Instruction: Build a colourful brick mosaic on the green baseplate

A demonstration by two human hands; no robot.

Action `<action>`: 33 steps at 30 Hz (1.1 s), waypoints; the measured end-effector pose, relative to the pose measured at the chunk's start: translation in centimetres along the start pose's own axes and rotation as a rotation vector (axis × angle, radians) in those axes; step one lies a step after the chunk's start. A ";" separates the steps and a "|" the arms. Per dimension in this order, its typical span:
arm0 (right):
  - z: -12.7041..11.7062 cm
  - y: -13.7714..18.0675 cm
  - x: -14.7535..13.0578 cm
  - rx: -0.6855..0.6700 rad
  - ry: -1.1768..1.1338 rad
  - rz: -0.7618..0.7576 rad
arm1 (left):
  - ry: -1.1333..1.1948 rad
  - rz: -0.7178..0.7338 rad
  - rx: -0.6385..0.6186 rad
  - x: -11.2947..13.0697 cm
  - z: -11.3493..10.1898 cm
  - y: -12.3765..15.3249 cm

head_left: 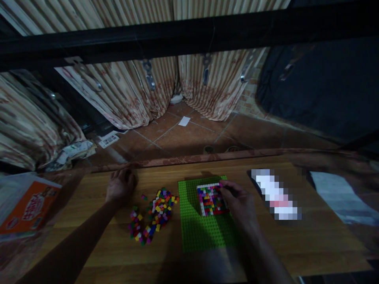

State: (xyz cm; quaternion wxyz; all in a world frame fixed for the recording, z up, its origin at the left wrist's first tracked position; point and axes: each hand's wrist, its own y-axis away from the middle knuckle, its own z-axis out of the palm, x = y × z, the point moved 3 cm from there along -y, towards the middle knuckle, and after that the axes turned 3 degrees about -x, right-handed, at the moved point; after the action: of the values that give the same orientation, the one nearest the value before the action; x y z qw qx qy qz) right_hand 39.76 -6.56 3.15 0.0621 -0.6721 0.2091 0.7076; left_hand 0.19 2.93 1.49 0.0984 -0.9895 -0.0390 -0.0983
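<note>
A green baseplate (204,230) lies on the wooden table (310,240). On its far part sits a square of small coloured bricks (209,200) with a white border. My right hand (238,201) rests on the square's right edge, fingers pinched together at its top right corner; what they hold is too small to make out. A loose pile of small coloured bricks (154,215) lies left of the plate. My left hand (120,186) lies curled on the table beyond the pile, near the far edge, with nothing visible in it.
An orange printed box (25,207) under clear plastic sits at the left. A blurred white object (276,195) and a pale sheet (343,197) lie to the right. Beyond the table are a tiled floor, striped curtains and a dark bar overhead.
</note>
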 end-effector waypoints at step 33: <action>12.4 6.4 4.1 -0.208 0.959 -0.678 | 0.046 0.007 0.054 -0.6 0.6 0.2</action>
State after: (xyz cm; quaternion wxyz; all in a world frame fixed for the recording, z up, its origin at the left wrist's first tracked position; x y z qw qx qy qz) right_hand 25.54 -8.48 0.62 0.1168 -0.9484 -0.0829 0.2828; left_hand -0.24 2.83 0.77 0.1262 -0.9841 -0.0357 -0.1197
